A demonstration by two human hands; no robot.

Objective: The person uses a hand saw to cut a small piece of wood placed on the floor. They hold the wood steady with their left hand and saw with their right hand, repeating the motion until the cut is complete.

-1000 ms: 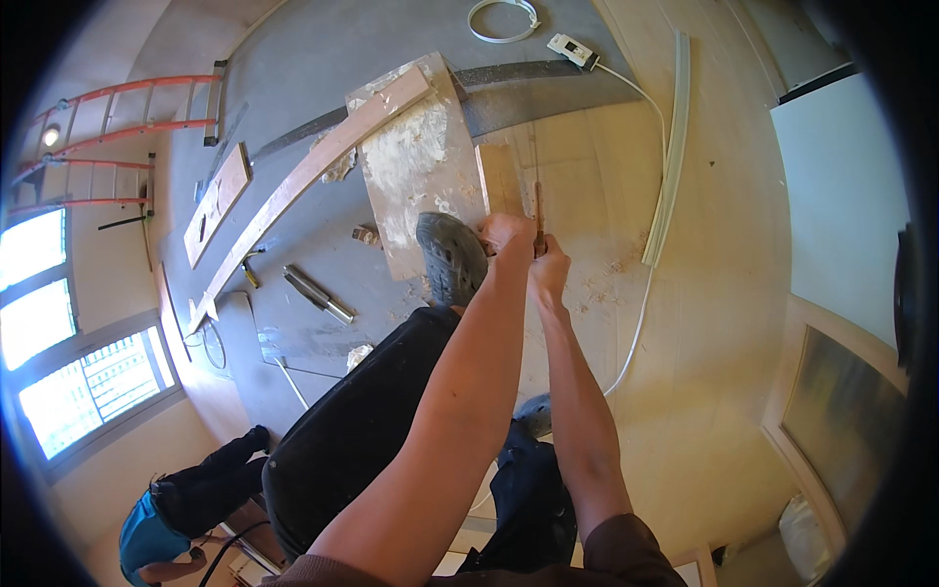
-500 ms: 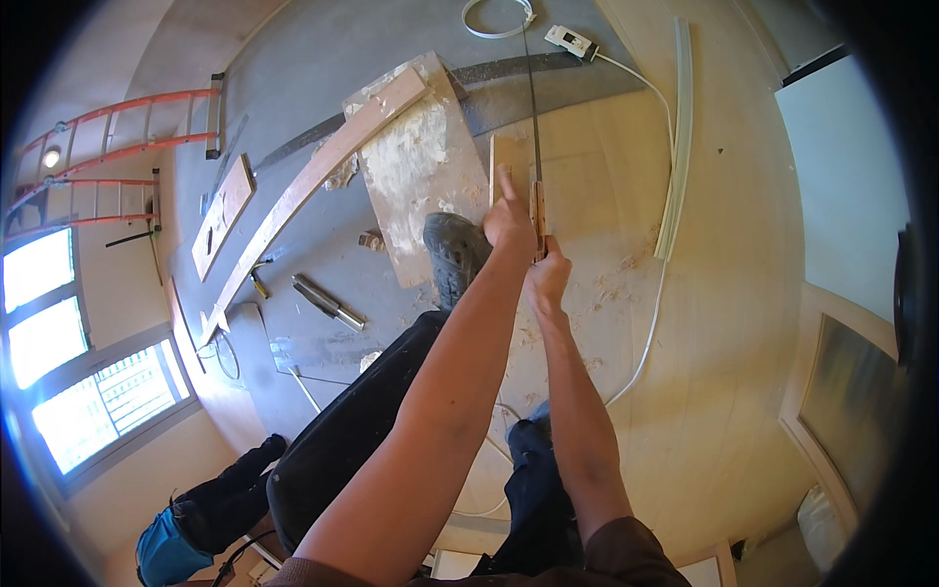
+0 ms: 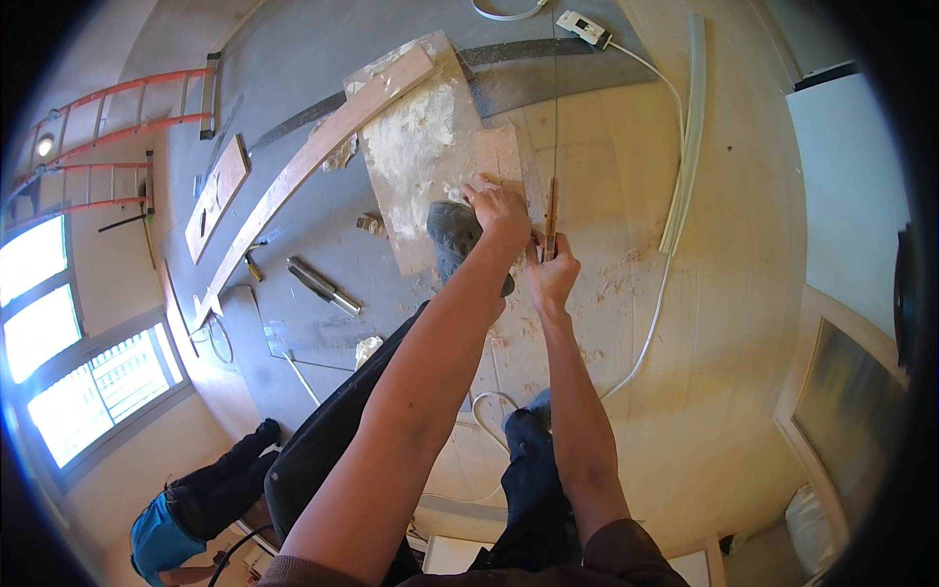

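My right hand (image 3: 554, 277) is closed around the wooden handle of a handsaw (image 3: 553, 210), seen edge-on with its thin blade pointing away from me. Just left of it, my left hand (image 3: 499, 213) lies with fingers apart over the near end of a short wooden board (image 3: 501, 157). The underside of that hand, and how firmly it presses, are hidden. Beneath the short board's left side lies a larger, plaster-smeared board (image 3: 401, 166). My dark shoe (image 3: 452, 235) rests beside my left hand, partly covered by my forearm.
A long plank (image 3: 303, 161) crosses the smeared board. Left of my leg lie a metal cylindrical tool (image 3: 323, 286) and a hammer (image 3: 254, 264). White trunking (image 3: 685, 137) and a cabled socket (image 3: 584, 29) lie at right. A co-worker (image 3: 181, 519) bends at lower left, below an orange ladder (image 3: 127, 127).
The short board now shows its broad face. My left hand has shifted slightly left and its fingers have spread. The handsaw has moved a little right, away from the board.
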